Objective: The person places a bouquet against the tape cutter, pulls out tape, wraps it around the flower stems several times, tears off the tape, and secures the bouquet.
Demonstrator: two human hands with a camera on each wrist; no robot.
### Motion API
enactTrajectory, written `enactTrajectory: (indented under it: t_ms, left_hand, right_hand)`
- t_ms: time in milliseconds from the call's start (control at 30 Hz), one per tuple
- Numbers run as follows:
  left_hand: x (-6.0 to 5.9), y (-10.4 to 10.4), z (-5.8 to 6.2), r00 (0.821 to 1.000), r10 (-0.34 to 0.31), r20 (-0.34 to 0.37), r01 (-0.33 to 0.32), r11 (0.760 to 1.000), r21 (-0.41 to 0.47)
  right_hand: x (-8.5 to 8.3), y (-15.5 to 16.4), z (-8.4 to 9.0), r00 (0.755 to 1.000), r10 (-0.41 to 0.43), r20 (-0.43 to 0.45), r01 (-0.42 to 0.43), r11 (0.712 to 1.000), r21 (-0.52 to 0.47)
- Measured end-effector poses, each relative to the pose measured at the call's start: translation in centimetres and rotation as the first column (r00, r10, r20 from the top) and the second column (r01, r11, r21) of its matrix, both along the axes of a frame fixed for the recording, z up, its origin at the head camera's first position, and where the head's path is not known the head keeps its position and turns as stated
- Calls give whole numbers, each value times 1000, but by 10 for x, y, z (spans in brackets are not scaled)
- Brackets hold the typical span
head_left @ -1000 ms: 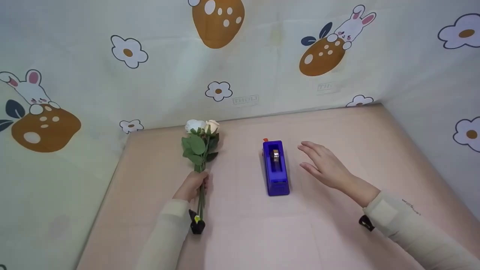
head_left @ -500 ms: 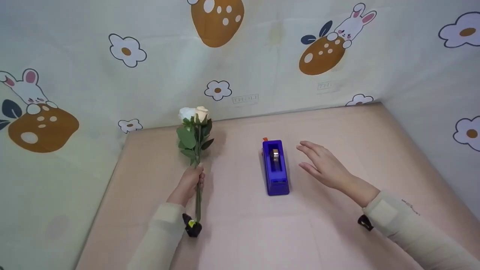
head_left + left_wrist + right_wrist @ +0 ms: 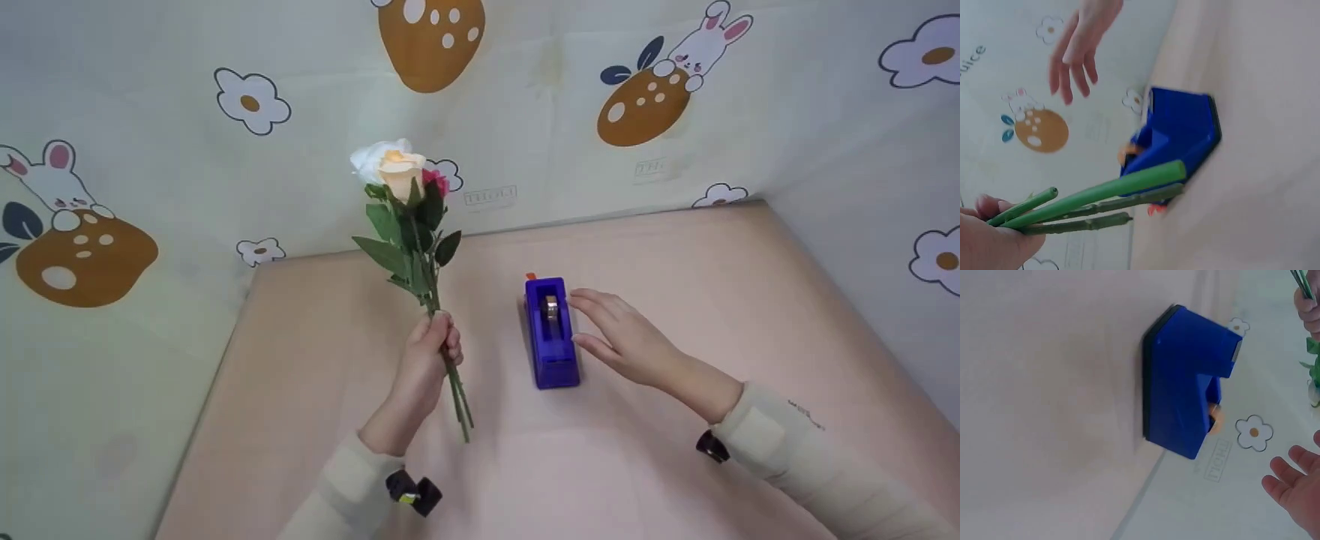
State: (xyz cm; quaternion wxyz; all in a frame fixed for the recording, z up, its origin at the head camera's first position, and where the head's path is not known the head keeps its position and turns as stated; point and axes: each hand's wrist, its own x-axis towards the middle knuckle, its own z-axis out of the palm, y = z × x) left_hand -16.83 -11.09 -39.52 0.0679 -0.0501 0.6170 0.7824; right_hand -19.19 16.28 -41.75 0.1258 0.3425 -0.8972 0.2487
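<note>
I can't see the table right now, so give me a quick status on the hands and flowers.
Left hand grips artificial rose stems, blooms raised. Right hand open beside blue tape dispenser, contact unclear. Nothing between them.

bunch of roses (image 3: 409, 225) upright, off the table; blue tape dispenser (image 3: 551, 334) flat beside it

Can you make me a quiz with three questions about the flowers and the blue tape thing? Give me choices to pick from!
1. Where is the blue plastic tape dispenser?
A. on the pink table
B. in a hand
C. on the wall

2. How many green stems show at the left wrist?
A. one
B. three
C. six

3. What is the left hand doing?
A. lying flat
B. gripping the bunch of artificial roses
C. pointing

Answers: 1 A, it stands on the table. 2 B, three stem ends stick out. 3 B, fingers curl round the stems.
</note>
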Motion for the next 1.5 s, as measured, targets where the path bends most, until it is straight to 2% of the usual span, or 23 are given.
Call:
enactTrajectory:
  t_ms: [100,167,200,267,367,533,633,733,833,900,1000,1067,1133,1233,1333,1400,1433,1467,1500]
  left_hand:
    - [10,23,5,998,35,-47,-28,990,139]
    - [16,37,6,996,70,-62,-56,975,213]
    - [19,43,6,994,87,-66,-68,966,248]
    - [23,56,5,992,107,-72,-80,949,306]
    - [29,73,1,990,121,-72,-88,931,355]
    - [36,90,-7,987,136,-89,-90,913,398]
    - [38,93,-10,981,157,-113,-93,896,434]
    - [39,94,-12,976,170,-138,-86,879,470]
    - [39,94,-14,972,172,-160,-73,869,490]
    - [39,94,-15,970,175,-171,-70,867,493]
    - [40,95,-17,962,190,-195,-72,868,491]
    - [39,95,-20,958,198,-207,-76,872,484]
    - [39,95,-22,955,200,-221,-78,883,463]
    - [40,92,-26,963,174,-207,-82,917,390]
    - [43,84,-29,984,78,-159,-44,977,208]
    - [46,77,-29,994,-42,-100,45,998,31]
    - [49,72,-28,990,-117,-73,111,990,-83]
    - [52,67,-26,977,-208,-53,191,956,-222]
    - [55,63,-24,955,-294,-33,264,896,-357]
  right_hand:
    - [11,-12,11,993,34,111,-29,999,-45]
    - [17,-20,18,972,63,227,-44,995,-89]
    - [21,-23,20,953,79,292,-47,992,-114]
    - [26,-30,24,899,116,421,-51,985,-163]
    - [33,-39,24,799,166,578,-53,977,-207]
    - [40,-48,18,664,233,711,-77,967,-244]
    - [44,-52,12,611,287,738,-99,952,-289]
    - [47,-54,8,592,320,739,-89,938,-335]
    - [51,-56,3,601,334,726,-50,922,-383]
    - [53,-57,0,617,331,714,-25,915,-402]
    - [54,-58,-4,663,308,683,-14,916,-400]
    - [53,-57,-6,702,281,654,-22,927,-375]
    - [51,-55,-7,740,252,623,-43,943,-330]
    - [47,-50,-8,779,214,589,-64,962,-265]
    - [42,-42,-8,816,175,551,-72,977,-203]
    - [39,-36,-7,847,135,514,-65,986,-152]
    - [38,-33,-8,870,113,479,-63,991,-118]
    - [37,-29,-8,892,94,442,-63,994,-84]
    - [36,-26,-10,914,72,400,-59,997,-44]
